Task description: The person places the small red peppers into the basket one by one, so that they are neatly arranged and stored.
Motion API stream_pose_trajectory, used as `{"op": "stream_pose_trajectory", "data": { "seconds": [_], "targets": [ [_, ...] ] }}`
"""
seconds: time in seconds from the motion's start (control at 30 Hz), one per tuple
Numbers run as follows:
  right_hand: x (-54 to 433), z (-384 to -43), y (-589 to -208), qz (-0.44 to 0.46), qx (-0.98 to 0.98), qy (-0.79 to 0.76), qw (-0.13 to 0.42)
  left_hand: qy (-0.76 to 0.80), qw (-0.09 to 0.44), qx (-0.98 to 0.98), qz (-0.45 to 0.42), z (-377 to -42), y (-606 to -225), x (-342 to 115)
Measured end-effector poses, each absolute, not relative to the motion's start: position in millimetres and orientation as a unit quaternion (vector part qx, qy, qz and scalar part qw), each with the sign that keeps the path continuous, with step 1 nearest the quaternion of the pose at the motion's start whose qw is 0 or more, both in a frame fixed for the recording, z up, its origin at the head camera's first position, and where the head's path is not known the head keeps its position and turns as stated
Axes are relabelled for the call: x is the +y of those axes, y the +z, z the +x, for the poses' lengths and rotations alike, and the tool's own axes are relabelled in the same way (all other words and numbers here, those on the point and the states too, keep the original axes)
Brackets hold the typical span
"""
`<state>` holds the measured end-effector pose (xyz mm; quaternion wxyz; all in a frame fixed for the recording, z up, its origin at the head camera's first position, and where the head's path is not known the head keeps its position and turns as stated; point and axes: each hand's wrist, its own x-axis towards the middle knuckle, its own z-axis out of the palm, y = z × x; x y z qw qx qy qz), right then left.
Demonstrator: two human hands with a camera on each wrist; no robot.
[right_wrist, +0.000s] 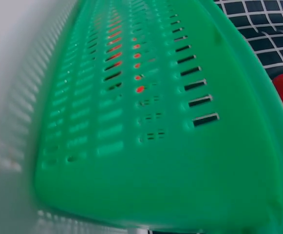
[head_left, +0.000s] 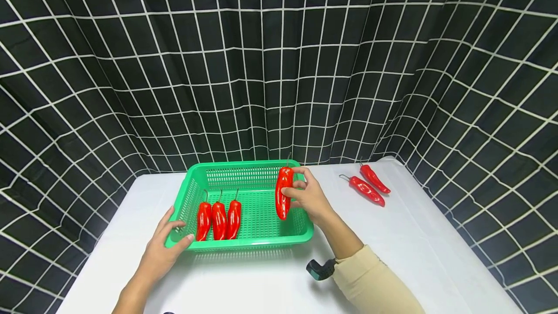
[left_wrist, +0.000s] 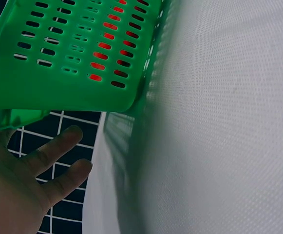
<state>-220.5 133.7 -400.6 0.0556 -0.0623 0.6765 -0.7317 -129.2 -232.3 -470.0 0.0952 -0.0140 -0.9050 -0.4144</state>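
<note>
My right hand (head_left: 311, 197) pinches a red chili pepper (head_left: 283, 193) between thumb and fingers. The pepper hangs nearly upright over the right part of a green plastic basket (head_left: 240, 242), stem up. At the basket's front left corner, my left hand (head_left: 161, 251) holds the rim with thumb and index finger. Its other fingers (left_wrist: 63, 183) extend past the basket end in the left wrist view. Three red chili peppers (head_left: 219, 219) lie side by side in the basket's left part, stems away from me. The right hand is out of sight in the right wrist view.
Two more red chili peppers (head_left: 367, 191) lie on the white tabletop (head_left: 418, 236) right of the basket. A black curtain with a white grid (head_left: 270, 62) surrounds the table's back and sides. A black device (head_left: 321, 269) sits at the right wrist.
</note>
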Motion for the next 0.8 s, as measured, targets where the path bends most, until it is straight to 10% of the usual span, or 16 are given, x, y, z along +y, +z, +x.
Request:
{"op": "stream_pose_trajectory", "data": {
  "seconds": [0.8],
  "targets": [
    [99, -232, -414, -0.089, 0.703, -0.697, 0.108, -0.427, 0.090, -0.900, -0.011, -129, -468, -231]
  ]
}}
